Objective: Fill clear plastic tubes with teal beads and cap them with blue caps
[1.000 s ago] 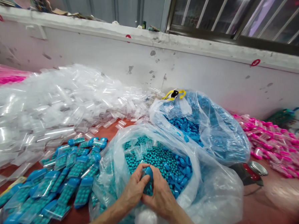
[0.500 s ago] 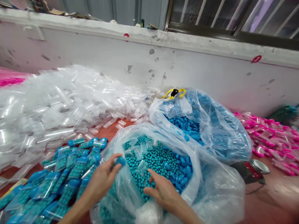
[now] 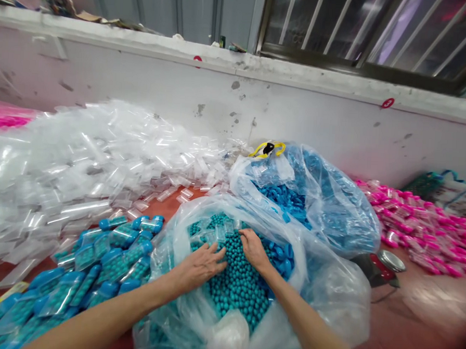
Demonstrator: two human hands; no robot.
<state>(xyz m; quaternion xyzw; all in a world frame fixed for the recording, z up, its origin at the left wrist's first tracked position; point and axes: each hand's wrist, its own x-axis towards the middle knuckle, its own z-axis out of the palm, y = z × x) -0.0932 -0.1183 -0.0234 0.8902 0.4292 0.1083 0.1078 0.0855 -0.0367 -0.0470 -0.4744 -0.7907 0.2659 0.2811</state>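
Note:
A clear plastic bag point(image 3: 302, 272) stands with its mouth wide, holding turquoise beads point(image 3: 238, 292). Blue caps point(image 3: 285, 260) lie at the right inside it. My left hand point(image 3: 202, 266) rests over the beads at the left, fingers stretched and a little apart. Small clear plastic containers point(image 3: 216, 232) lie just beyond its fingertips. My right hand point(image 3: 254, 248) is in the bag too, its fingers bent together beside the containers; what they hold, if anything, is hidden. Left of the bag are piled bead-filled containers with blue caps point(image 3: 113, 262).
A big heap of clear containers point(image 3: 101, 152) fills the back left. Behind the bead bag lies another bag of blue caps point(image 3: 332, 211). Pink-capped containers point(image 3: 421, 226) are piled at the right, near a round metal-topped object point(image 3: 391, 261). A wall point(image 3: 175, 93) closes the back.
My left hand moved right, from the bag's left rim onto the beads; the blue-capped item it held no longer shows. My right hand moved forward, deeper into the bag.

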